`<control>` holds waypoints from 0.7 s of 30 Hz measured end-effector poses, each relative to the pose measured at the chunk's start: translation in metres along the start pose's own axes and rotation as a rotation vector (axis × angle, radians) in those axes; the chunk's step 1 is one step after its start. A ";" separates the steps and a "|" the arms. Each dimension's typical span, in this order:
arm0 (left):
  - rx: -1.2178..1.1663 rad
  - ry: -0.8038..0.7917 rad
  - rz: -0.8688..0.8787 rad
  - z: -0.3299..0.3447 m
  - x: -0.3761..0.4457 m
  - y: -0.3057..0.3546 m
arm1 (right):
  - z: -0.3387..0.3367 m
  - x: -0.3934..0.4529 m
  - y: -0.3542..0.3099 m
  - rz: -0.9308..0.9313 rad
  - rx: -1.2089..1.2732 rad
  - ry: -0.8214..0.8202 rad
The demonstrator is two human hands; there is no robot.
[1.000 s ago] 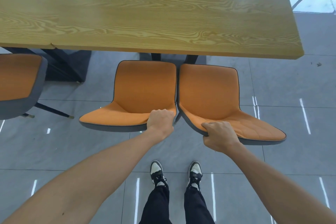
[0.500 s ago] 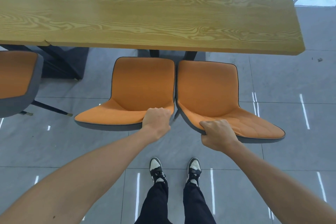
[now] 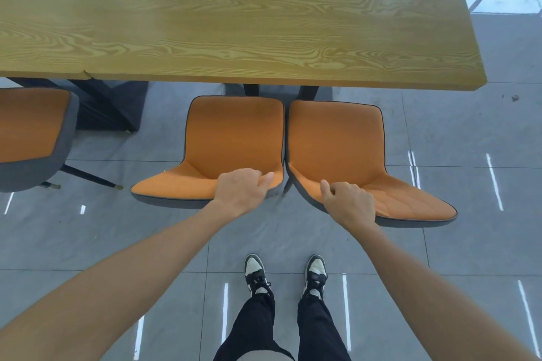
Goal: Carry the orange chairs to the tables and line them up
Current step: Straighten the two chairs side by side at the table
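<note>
- Orange left chair [image 3: 234, 138] and right chair [image 3: 337, 143] sit side by side at centre frame, seats pointing up-frame toward the wooden table [image 3: 234, 23], front seat edges just short of its near edge.
- Chair backs come toward the person, lower centre; each back fans outward, left one to lower left, right one to lower right.
- Inner edges of the two chairs touch or nearly touch along the vertical seam at mid-frame; cannot tell which.
- Left hand [image 3: 240, 189] curls over the inner top corner of the left chair's back, fingers wrapped on the rim, thumb lifted and loosened.
- Right hand [image 3: 349, 204] lies on the inner top corner of the right chair's back, fingers half curled, grip looks slack rather than clenched.
- Each hand is on its own side's chair, no crossing; both arms reach up-frame from the bottom corners.
- Third chair [image 3: 29, 132] at left edge, well apart from the pair, partly cut off.
- Judgement: next nudge runs straight up-frame, along the seat axis, to square the pair to the table edge.
- Shoes [image 3: 286, 275] stand directly below the seam.
</note>
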State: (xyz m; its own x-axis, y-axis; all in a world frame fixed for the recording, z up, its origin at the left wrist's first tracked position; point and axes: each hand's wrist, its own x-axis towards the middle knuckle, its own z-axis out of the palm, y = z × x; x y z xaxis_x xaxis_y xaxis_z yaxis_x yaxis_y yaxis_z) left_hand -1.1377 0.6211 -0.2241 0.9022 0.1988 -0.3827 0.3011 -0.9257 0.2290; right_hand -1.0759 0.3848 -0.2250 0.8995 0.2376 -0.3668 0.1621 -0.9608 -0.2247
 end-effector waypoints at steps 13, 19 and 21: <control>0.062 0.010 -0.081 0.002 0.005 -0.028 | 0.008 0.010 -0.001 0.098 -0.113 0.005; 0.057 -0.013 -0.097 -0.003 0.001 -0.026 | 0.006 0.009 0.000 0.064 -0.098 -0.041; 0.044 -0.070 -0.112 -0.007 0.001 -0.024 | 0.001 0.008 -0.001 0.053 -0.093 -0.121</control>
State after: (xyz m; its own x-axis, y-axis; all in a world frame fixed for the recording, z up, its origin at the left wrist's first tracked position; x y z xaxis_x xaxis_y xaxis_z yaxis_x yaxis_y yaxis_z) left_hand -1.1418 0.6453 -0.2240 0.8397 0.2798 -0.4654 0.3831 -0.9126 0.1426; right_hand -1.0692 0.3882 -0.2283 0.8531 0.1963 -0.4835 0.1577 -0.9802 -0.1197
